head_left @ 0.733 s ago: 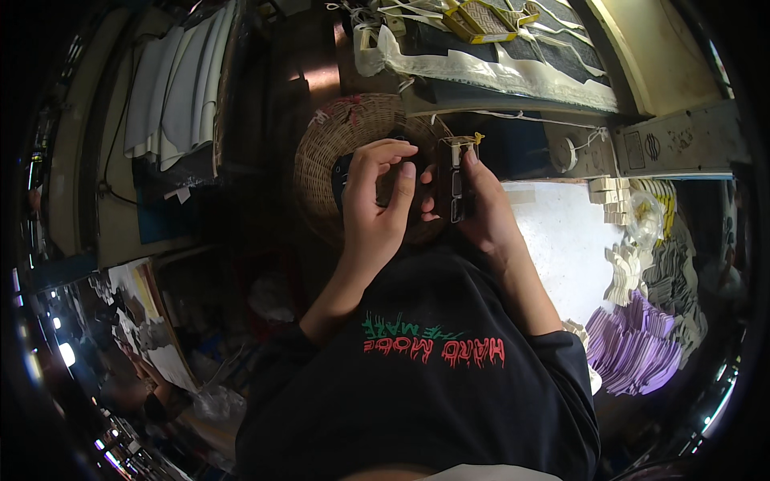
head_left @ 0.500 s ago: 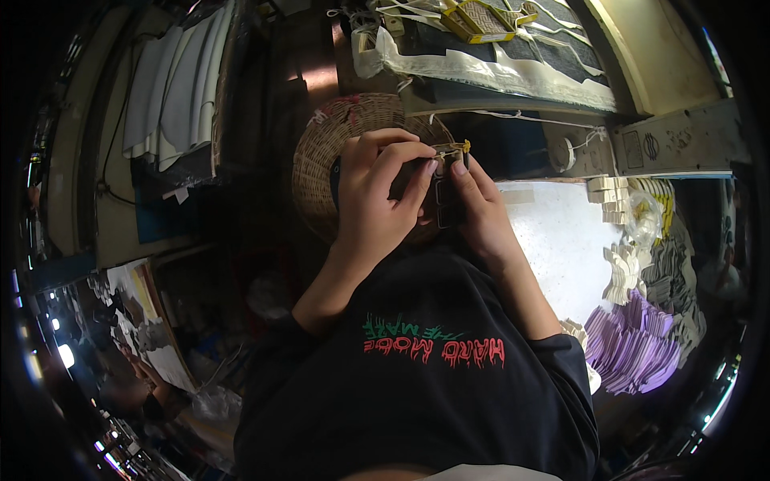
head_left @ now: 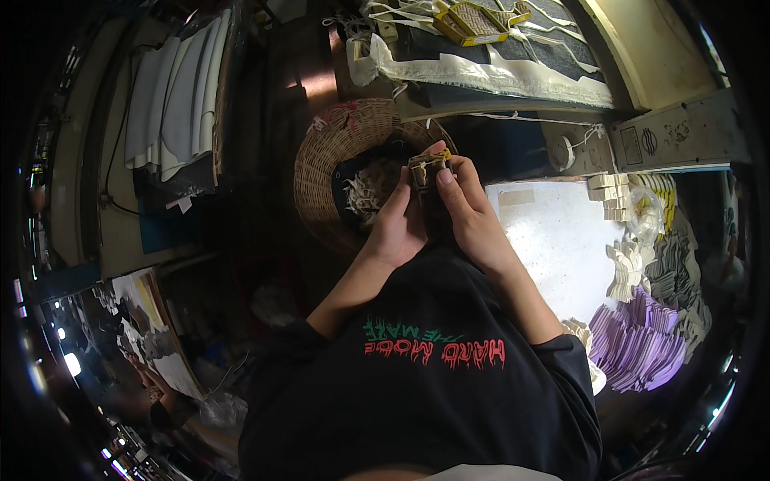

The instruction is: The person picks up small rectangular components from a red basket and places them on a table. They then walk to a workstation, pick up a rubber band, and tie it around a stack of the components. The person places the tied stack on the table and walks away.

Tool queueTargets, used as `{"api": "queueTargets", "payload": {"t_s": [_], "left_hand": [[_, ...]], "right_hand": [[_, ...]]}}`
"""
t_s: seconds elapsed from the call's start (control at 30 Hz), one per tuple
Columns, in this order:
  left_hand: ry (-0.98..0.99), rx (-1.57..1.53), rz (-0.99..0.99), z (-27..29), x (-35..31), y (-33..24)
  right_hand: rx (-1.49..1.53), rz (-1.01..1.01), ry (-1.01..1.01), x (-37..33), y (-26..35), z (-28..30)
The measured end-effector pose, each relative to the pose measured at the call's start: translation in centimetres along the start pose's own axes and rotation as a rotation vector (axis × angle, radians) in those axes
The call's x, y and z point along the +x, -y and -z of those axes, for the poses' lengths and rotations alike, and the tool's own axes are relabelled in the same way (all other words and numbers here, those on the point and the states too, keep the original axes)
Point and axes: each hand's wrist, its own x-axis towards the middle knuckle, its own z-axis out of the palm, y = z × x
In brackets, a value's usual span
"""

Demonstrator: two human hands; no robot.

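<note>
Between my two hands is a small dark, blocky object (head_left: 431,192) with tan strips along its top and a bit of yellow at one corner. What kind of thing it is I cannot make out. My left hand (head_left: 399,227) grips it along its left side, fingers partly hidden behind it. On the other side my right hand (head_left: 472,202) holds it, thumb pressed on the front face near the top. Just beyond my hands is a round wicker basket (head_left: 315,188) with a dark lining and pale scraps (head_left: 365,191) inside.
To the right, a white board (head_left: 545,240) bears stacks of cream pieces (head_left: 624,271), purple pieces (head_left: 638,341) and grey pieces. A bench (head_left: 513,76) at the far right holds a yellow-edged frame (head_left: 473,24). Pale sheets (head_left: 183,96) hang at the left.
My left hand has come down from the object's top edge to its left side. The object is tilted so more of its tan top shows, and the basket's scraps are uncovered.
</note>
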Motion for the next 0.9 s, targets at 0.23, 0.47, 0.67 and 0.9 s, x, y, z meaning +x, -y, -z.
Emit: {"api": "queueTargets", "payload": {"t_s": [0.23,0.47,0.67,0.9], "left_hand": [[0.034,-0.204,0.010,-0.1,0.1,0.6],[-0.014,-0.047,-0.008,-0.7,-0.1,0.2],[-0.139,0.099,0.007,-0.7,-0.4,0.0],[-0.121,0.180,0.063,-1.0,-1.0,-1.4]], "right_hand": [[-0.751,0.065,-0.111,-0.2,0.0,-0.9],[-1.104,0.508,-0.433,0.6,1.7,0.2],[-1.302,0.828,-0.253,1.2,3.3,2.2],[-1.271,0.877,-0.161,1.8,3.3,2.5]]}}
